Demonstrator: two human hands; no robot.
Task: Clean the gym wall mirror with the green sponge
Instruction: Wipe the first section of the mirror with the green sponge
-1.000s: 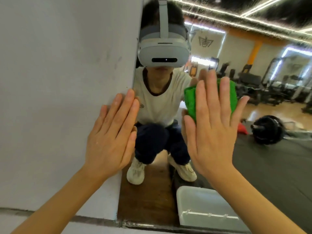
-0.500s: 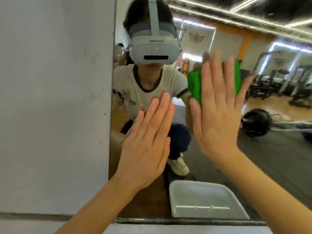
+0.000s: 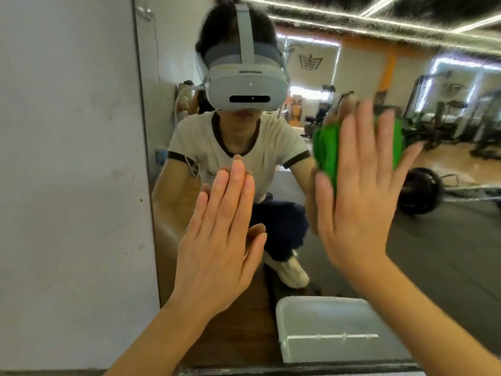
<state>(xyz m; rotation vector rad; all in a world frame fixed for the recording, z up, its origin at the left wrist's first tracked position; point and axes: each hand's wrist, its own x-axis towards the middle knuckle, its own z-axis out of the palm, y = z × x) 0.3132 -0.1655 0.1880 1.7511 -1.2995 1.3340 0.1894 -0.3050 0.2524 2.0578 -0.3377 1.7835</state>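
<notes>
The wall mirror (image 3: 433,240) fills the right part of the view and reflects a crouching person wearing a headset. My right hand (image 3: 360,202) presses the green sponge (image 3: 326,150) flat against the glass with straight, spread fingers. Most of the sponge is hidden behind that hand. My left hand (image 3: 219,240) lies flat on the mirror with its fingers straight and together, to the left of the sponge and lower.
A white wall (image 3: 67,185) borders the mirror's left edge (image 3: 143,158). The reflection shows a white plastic tub (image 3: 336,329) at the bottom, a barbell plate (image 3: 420,194) on dark floor mats, and gym machines at the far right.
My left hand has moved from the white wall onto the mirror glass. My right hand and the sponge have slid to the right across the mirror. The view has shifted right.
</notes>
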